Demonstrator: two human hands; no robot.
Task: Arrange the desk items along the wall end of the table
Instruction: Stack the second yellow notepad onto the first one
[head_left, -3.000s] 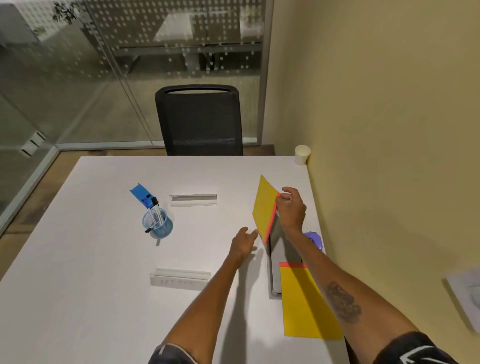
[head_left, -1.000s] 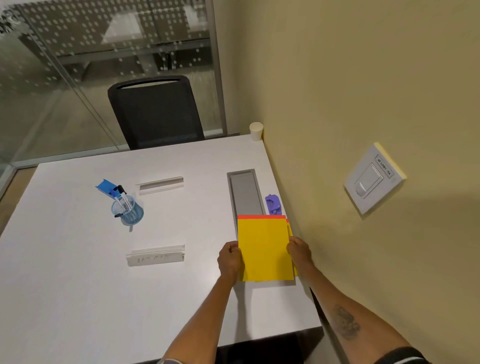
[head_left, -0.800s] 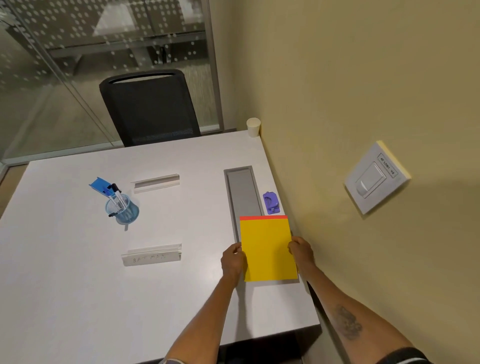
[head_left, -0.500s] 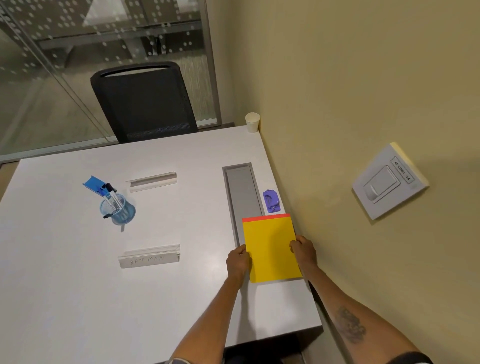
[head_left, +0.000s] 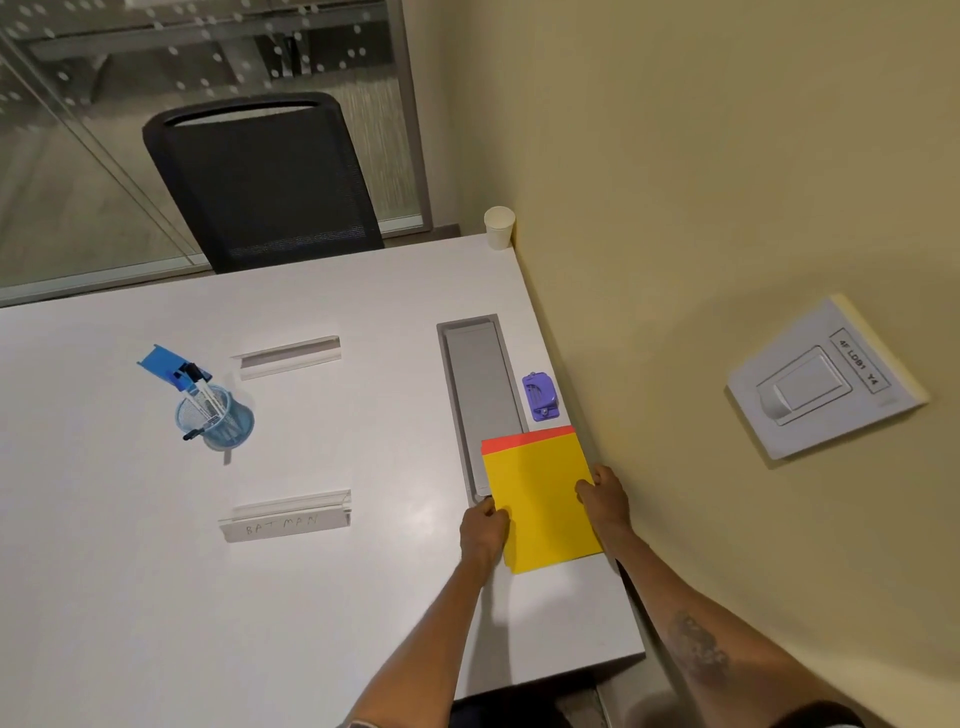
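2 hands (head_left: 483, 530) (head_left: 605, 501) on l/r edges of yellow pad (head_left: 540, 504) nr wall (head_left: 675, 208)

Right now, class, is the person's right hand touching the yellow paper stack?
Touching. The head view shows the right hand with its thumb lying on the right edge of the yellow paper stack, with no gap between them.

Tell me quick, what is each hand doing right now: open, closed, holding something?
Left hand: pinches the left edge of the yellow folder stack.
Right hand: pinches its right edge.
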